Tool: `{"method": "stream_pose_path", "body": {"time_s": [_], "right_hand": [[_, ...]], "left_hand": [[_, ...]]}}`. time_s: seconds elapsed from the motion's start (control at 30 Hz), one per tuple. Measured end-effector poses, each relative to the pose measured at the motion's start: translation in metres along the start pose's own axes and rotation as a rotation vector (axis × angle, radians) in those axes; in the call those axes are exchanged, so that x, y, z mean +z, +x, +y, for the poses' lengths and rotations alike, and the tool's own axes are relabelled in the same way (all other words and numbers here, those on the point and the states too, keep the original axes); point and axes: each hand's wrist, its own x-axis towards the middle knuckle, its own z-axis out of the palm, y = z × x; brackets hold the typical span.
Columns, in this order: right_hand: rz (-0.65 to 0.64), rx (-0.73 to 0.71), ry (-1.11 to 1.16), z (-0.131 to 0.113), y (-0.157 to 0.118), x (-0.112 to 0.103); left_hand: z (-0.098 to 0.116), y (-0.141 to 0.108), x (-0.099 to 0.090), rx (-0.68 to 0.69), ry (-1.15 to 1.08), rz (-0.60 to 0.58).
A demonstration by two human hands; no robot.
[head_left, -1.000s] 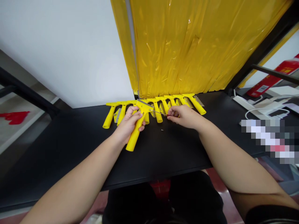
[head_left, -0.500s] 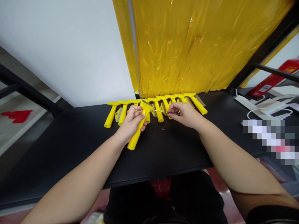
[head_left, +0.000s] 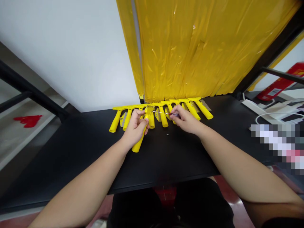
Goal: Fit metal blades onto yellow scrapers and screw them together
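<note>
My left hand (head_left: pixel 136 129) is wrapped round a yellow plastic scraper (head_left: pixel 138 146), its handle slanting down toward me and its head raised. In my right hand (head_left: pixel 186 120) a thin screwdriver (head_left: pixel 163 113) is pinched between the fingers, its shaft pointing left. The screwdriver's tip meets the side of the scraper's head, where a small fixing is too fine to make out. Just behind both hands lies a row of several similar yellow scrapers (head_left: pixel 164 122), some with metal blades showing. A small screw (head_left: pixel 167 134) rests on the black table (head_left: pixel 185 152) between my forearms.
A yellow plastic sheet (head_left: pixel 180 53) and a white panel (head_left: pixel 71 53) rise behind the table. On the right are a red package (head_left: pixel 280 80), white power strips and cables (head_left: pixel 263 109). A black frame bar (head_left: pixel 35 95) stands left, near a red object (head_left: pixel 28 121).
The held scraper has turned slightly, so its head faces me differently. The screwdriver's tip stays at its side. The whole view has shifted a little.
</note>
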Motion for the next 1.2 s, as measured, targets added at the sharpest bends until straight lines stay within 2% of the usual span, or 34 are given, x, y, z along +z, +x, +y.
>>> {"method": "stream_pose_path", "body": {"time_s": [0.17, 0.33, 0.4, 0.5, 0.6, 0.73, 0.8, 0.9, 1.0, 1.13, 1.2], "right_hand": [[0.04, 0.095, -0.098, -0.0037, 0.0026, 0.0011], [0.002, -0.022, 0.006, -0.002, 0.0017, 0.0021], [0.037, -0.041, 0.005, -0.0006, 0.0016, 0.0015], [0.097, 0.045, -0.052, -0.0009, 0.0028, 0.0015], [0.049, 0.105, -0.06, -0.0029, 0.0026, 0.0025], [-0.036, -0.032, 0.033, -0.0028, -0.0007, 0.0021], [-0.012, -0.075, 0.024, -0.0011, -0.0008, 0.0009], [0.066, -0.001, -0.068, 0.0014, 0.002, -0.0005], [0.034, 0.085, -0.114, 0.0021, 0.0037, -0.0004], [-0.049, 0.003, -0.016, 0.0031, -0.0001, -0.0002], [-0.031, -0.041, -0.037, 0.0044, -0.0015, -0.0015]], "left_hand": [[0.0025, -0.0007, 0.0006, 0.011, 0.013, -0.037], [0.0047, -0.0009, 0.0009, 0.039, 0.008, -0.001], [0.0057, -0.0011, 0.0019, 0.04, 0.005, 0.001], [0.0063, -0.0016, 0.003, 0.045, 0.0, -0.022], [0.0055, -0.0017, 0.0031, 0.048, -0.005, -0.026], [0.0042, -0.0015, 0.0026, 0.024, -0.006, -0.004], [0.0038, -0.0017, 0.0026, 0.01, -0.009, 0.002], [0.0033, -0.0028, 0.0028, 0.021, -0.002, -0.013], [0.0032, -0.0035, 0.003, 0.027, 0.012, -0.04], [0.0041, -0.0024, 0.0046, 0.022, 0.007, -0.025], [0.0046, -0.0017, 0.0062, 0.029, -0.012, 0.009]]}}
